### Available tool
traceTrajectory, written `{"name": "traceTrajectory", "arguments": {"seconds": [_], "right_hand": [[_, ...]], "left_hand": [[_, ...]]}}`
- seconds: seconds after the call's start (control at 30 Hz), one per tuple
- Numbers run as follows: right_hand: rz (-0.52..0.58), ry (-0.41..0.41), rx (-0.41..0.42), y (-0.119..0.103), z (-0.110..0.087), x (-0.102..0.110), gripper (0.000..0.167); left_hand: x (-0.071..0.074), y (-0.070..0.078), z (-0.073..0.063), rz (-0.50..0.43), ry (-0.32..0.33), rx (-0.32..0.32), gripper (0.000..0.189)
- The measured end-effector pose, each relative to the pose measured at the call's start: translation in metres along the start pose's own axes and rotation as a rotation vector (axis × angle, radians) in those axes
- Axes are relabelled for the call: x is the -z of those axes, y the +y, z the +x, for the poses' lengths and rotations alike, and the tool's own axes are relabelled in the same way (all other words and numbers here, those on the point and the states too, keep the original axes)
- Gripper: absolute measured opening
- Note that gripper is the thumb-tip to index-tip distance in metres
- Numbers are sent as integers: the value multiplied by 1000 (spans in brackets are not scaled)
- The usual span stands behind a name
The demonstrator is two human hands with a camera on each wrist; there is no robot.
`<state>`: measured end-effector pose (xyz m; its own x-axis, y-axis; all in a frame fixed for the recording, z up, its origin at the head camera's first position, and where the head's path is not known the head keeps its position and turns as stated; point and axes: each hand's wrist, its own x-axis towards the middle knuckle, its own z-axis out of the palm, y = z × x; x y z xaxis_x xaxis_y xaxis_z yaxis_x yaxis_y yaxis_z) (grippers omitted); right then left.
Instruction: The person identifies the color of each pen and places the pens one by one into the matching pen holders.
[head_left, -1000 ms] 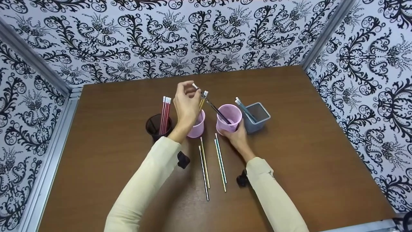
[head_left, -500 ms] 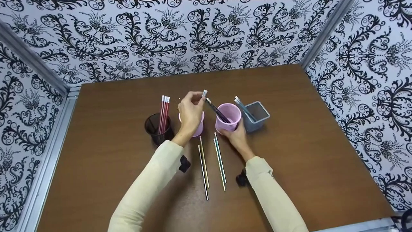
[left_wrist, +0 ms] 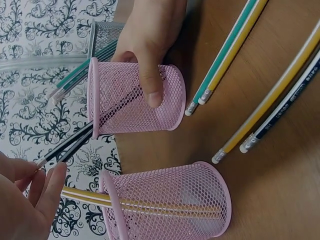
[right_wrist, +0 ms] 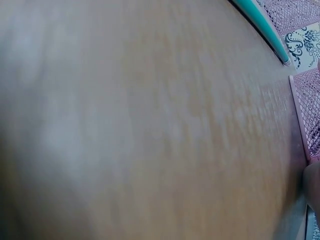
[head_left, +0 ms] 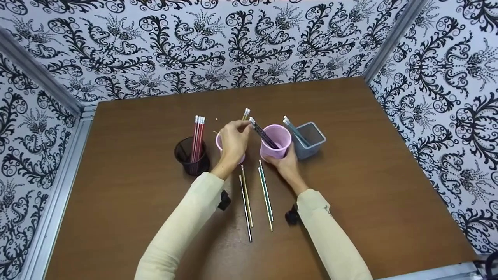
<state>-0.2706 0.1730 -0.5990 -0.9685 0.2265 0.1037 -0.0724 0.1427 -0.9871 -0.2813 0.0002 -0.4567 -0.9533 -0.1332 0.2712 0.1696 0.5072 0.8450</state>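
My right hand (head_left: 286, 165) grips a pink mesh cup (left_wrist: 135, 112) low on its side, with the thumb across the mesh. Black pencils (head_left: 264, 134) lean in this cup, eraser ends up. At the eraser end of one of them are the fingertips of my left hand (head_left: 233, 142), which pinch it. Below that hand stands a second pink mesh cup (left_wrist: 170, 200), partly hidden in the head view, with yellow pencils (left_wrist: 87, 196) in it. The right wrist view shows mostly tabletop, with a bit of the gripped cup (right_wrist: 310, 112) at its edge.
A black mesh cup (head_left: 192, 165) with red pencils (head_left: 198, 136) stands at left. A grey square mesh holder (head_left: 311, 151) with teal pencils (head_left: 295, 131) sits right of the gripped cup. Several loose pencils, including a dark one (head_left: 246, 214) and a teal one (head_left: 266, 194), lie in front.
My left hand has come down and slightly right, and the black pencil has gone lower into the pink cup. My right hand has kept its grip on that cup.
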Motion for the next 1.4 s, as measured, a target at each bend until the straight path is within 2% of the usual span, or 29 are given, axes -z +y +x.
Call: {"name": "traceTrajectory", "arguments": {"seconds": [0.27, 0.47, 0.6, 0.8, 1.0, 1.17, 1.3, 1.4], "right_hand": [[8, 7, 12, -1, -2, 0, 92], [-28, 3, -8, -1, -2, -1, 92], [-41, 2, -10, -2, -2, 0, 93], [-79, -2, -15, -2, -1, 0, 92], [-154, -10, -39, -7, -5, 2, 84], [-253, -5, -23, -11, -12, 5, 77], [-187, -1, -17, -13, -19, 8, 72], [-145, 78, -37, -16, -29, 12, 57]], "left_hand": [[-6, -6, -3, -13, -37, -42, 24], [-7, -7, -5, 20, -97, -29, 39], [-7, -7, -9, 11, -70, -11, 39], [-8, -12, -25, -62, -28, -3, 31], [-8, -23, -44, -117, -57, 0, 22], [-8, -32, -55, -144, -95, 11, 16], [-13, -39, -66, -128, -145, 18, 15], [-20, -46, -75, -116, -195, 61, 16]]}}
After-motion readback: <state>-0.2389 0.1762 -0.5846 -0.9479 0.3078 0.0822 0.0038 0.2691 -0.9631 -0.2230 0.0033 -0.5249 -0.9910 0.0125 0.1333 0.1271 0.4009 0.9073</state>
